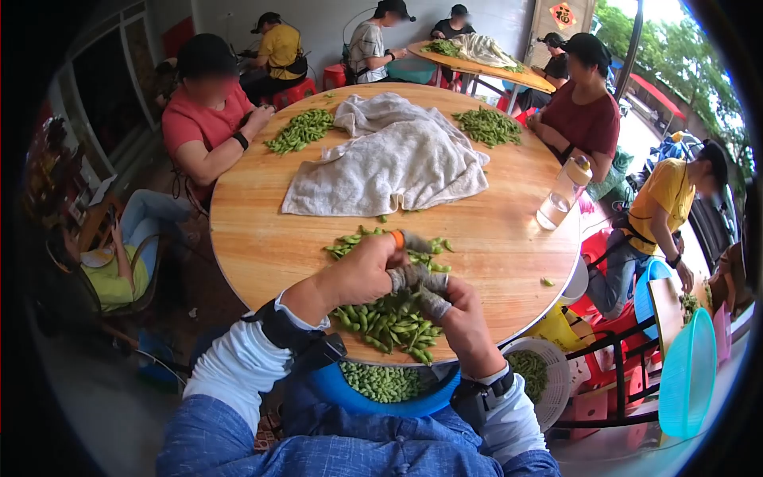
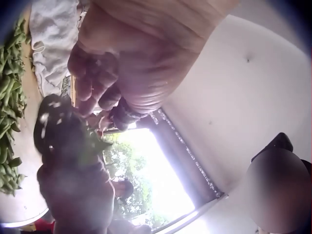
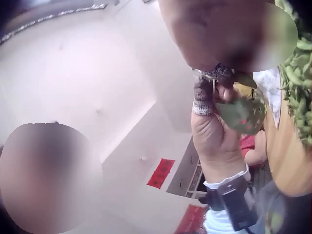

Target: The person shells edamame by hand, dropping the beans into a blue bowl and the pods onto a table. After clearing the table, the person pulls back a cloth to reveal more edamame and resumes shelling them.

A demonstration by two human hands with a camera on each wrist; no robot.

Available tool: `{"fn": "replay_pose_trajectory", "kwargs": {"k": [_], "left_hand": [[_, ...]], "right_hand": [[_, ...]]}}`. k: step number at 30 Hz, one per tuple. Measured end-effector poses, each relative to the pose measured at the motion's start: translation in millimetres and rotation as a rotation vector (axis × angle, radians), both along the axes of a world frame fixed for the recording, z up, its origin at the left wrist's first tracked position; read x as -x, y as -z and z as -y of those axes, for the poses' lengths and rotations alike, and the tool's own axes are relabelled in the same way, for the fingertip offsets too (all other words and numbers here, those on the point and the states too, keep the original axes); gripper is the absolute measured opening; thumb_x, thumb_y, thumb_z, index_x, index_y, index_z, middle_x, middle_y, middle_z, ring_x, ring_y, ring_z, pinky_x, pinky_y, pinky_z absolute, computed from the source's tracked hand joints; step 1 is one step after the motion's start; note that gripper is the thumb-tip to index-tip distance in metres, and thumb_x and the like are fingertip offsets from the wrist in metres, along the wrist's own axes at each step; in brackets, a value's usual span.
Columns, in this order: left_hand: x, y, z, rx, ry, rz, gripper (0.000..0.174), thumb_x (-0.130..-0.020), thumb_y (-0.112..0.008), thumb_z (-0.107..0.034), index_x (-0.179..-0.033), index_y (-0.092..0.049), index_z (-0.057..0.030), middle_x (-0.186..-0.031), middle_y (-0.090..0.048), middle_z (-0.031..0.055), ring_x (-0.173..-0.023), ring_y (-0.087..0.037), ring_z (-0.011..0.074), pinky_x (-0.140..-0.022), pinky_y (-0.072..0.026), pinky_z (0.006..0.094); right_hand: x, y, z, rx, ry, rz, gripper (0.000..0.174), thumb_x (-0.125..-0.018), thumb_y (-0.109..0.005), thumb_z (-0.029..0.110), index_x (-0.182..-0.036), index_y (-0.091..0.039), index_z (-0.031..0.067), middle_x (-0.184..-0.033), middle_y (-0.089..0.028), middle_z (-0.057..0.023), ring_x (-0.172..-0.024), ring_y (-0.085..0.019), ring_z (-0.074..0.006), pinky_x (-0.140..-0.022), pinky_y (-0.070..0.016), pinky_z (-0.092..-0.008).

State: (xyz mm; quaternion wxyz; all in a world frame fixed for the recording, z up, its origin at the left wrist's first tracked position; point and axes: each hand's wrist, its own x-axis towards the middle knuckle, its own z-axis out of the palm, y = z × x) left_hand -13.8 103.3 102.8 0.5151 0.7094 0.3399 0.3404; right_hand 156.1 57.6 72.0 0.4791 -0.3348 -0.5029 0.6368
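Note:
My left hand and right hand meet over a heap of green soybean pods at the table's near edge. Grey cloth covers wrap several fingertips, and an orange band circles a left finger. Both hands have bent fingers close together around a green soybean pod, partly hidden by them in the left wrist view. Seen from the right wrist, the left hand has its covered thumb raised toward the right hand's fingers. Below the table edge, a blue basin holds shelled green beans.
A grey towel covers the middle of the round wooden table. Two more pod piles lie beyond, near seated people. A water bottle stands at right. A white basket with beans sits low right.

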Motion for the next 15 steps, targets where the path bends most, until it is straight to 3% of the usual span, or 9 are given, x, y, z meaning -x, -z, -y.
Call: {"fn": "replay_pose_trajectory", "kwargs": {"k": [2, 4, 6, 8, 10, 11, 12, 14, 15], "left_hand": [[-1, -6, 7, -0.099, -0.245, 0.13, 0.02, -0.076, -0.059, -0.006, -0.094, -0.054, 0.0011, -0.083, -0.058, 0.0021, -0.076, -0.052, 0.0067, -0.068, -0.0431, 0.0218], [2, -20, 28, -0.458, -0.546, 0.049, 0.013, -0.078, -0.055, -0.005, -0.089, -0.055, 0.0013, -0.078, -0.058, 0.0041, -0.072, -0.054, 0.0094, -0.066, -0.0436, 0.0234], [9, -18, 58, -0.613, -0.561, -0.036, 0.013, -0.077, -0.056, -0.008, -0.086, -0.056, 0.001, -0.077, -0.059, 0.0064, -0.07, -0.056, 0.0125, -0.064, -0.0448, 0.0245], [4, 5, 80, -0.588, -0.44, -0.126, 0.012, -0.073, -0.059, -0.007, -0.084, -0.059, -0.0018, -0.069, -0.057, 0.0107, -0.063, -0.057, 0.0235, -0.059, -0.0457, 0.0299], [5, 24, 83, -0.752, -0.464, -0.285, 0.012, -0.073, -0.059, -0.006, -0.084, -0.059, -0.0025, -0.069, -0.057, 0.0107, -0.061, -0.057, 0.0249, -0.057, -0.0456, 0.0305], [3, 33, 85, -0.399, -0.536, -0.137, 0.012, -0.075, -0.057, -0.008, -0.085, -0.058, -0.0007, -0.067, -0.056, 0.0101, -0.057, -0.055, 0.0201, -0.055, -0.0446, 0.0281], [11, 43, 82, -0.062, -0.479, -0.035, 0.013, -0.082, -0.05, -0.006, -0.092, -0.055, 0.0004, -0.074, -0.059, 0.0037, -0.069, -0.056, 0.0103, -0.06, -0.0447, 0.0241], [20, 55, 76, 0.375, -0.191, 0.221, 0.02, -0.082, -0.052, -0.009, -0.1, -0.052, -0.0015, -0.074, -0.057, 0.0015, -0.073, -0.055, 0.0091, -0.062, -0.0445, 0.0227], [20, 56, 78, 0.421, -0.126, 0.253, 0.021, -0.083, -0.052, -0.013, -0.1, -0.052, -0.0019, -0.076, -0.059, 0.0037, -0.071, -0.055, 0.0103, -0.062, -0.0447, 0.023]], "right_hand": [[-7, 6, 4, 0.102, -0.033, -0.038, 0.017, -0.079, -0.053, 0.008, -0.094, -0.056, 0.0011, -0.081, -0.058, -0.0014, -0.068, -0.053, -0.0069, -0.061, -0.0424, -0.0187], [-1, 13, 10, 0.154, 0.07, -0.163, 0.015, -0.079, -0.052, 0.008, -0.092, -0.057, 0.0019, -0.079, -0.058, -0.0018, -0.068, -0.054, -0.0087, -0.061, -0.0435, -0.0203], [3, 10, 13, 0.199, 0.122, -0.275, 0.014, -0.079, -0.052, 0.008, -0.091, -0.057, 0.0021, -0.078, -0.058, -0.0018, -0.068, -0.055, -0.0094, -0.061, -0.0439, -0.0211], [6, 14, 16, 0.194, 0.126, -0.311, 0.015, -0.079, -0.052, 0.007, -0.092, -0.056, 0.0019, -0.078, -0.058, -0.0018, -0.067, -0.055, -0.0098, -0.06, -0.0448, -0.0215], [13, 15, 22, 0.178, 0.149, -0.345, 0.016, -0.08, -0.051, 0.006, -0.095, -0.056, 0.0016, -0.077, -0.058, -0.0017, -0.065, -0.055, -0.0095, -0.057, -0.0463, -0.0221], [16, 16, 25, 0.201, 0.15, -0.376, 0.017, -0.08, -0.052, 0.007, -0.096, -0.055, 0.0011, -0.078, -0.059, -0.0029, -0.066, -0.056, -0.0104, -0.058, -0.0468, -0.023], [18, 14, 28, 0.196, 0.121, -0.362, 0.018, -0.08, -0.052, 0.007, -0.096, -0.055, 0.0009, -0.079, -0.059, -0.0034, -0.066, -0.056, -0.0107, -0.059, -0.0469, -0.023], [19, 14, 37, 0.194, 0.073, -0.328, 0.019, -0.08, -0.053, 0.007, -0.097, -0.055, 0.0004, -0.081, -0.059, -0.0044, -0.068, -0.056, -0.0112, -0.06, -0.047, -0.023], [19, 19, 39, 0.196, 0.046, -0.304, 0.021, -0.08, -0.053, 0.008, -0.099, -0.054, -0.0003, -0.086, -0.059, -0.0057, -0.072, -0.057, -0.0118, -0.064, -0.0471, -0.0232]]}}
